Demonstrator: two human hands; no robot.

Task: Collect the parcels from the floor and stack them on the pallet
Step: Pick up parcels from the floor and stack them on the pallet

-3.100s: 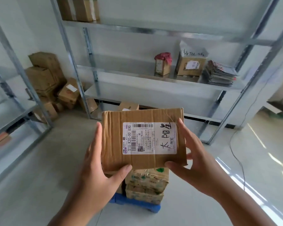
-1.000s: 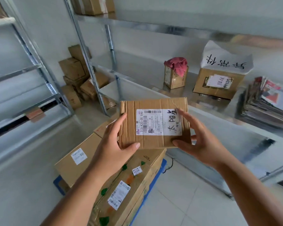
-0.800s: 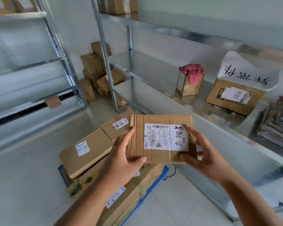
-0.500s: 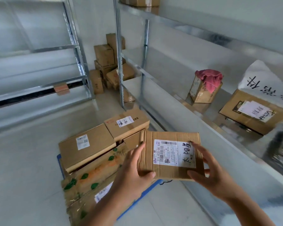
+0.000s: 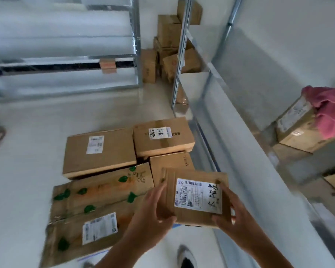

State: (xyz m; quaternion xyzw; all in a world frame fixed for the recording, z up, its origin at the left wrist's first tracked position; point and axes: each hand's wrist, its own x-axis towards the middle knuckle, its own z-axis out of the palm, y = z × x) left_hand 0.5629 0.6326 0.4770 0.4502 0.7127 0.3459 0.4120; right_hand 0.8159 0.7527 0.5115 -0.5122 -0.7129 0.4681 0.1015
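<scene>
A small flat cardboard parcel (image 5: 196, 197) with a white shipping label is held between both hands. My left hand (image 5: 154, 209) grips its left edge, thumb under the near side. My right hand (image 5: 230, 213) grips its right edge. The parcel hangs low over the right side of a stack of parcels, above a plain brown box (image 5: 170, 164). The stack holds a wide box (image 5: 99, 151), a box with a handwritten label (image 5: 162, 136) and a large leaf-printed carton (image 5: 93, 207). A sliver of the blue pallet (image 5: 94, 255) shows under the carton's near edge.
A metal shelving unit (image 5: 230, 144) runs along the right, holding a box with a pink cloth (image 5: 306, 124). More cardboard boxes (image 5: 168, 47) are piled in the far corner. Another metal rack (image 5: 66, 60) stands at the left. My shoe (image 5: 187, 257) shows at the bottom.
I have come right up to the stack and the view has tipped downward. The held parcel has dropped lower, over the right side of the stack.
</scene>
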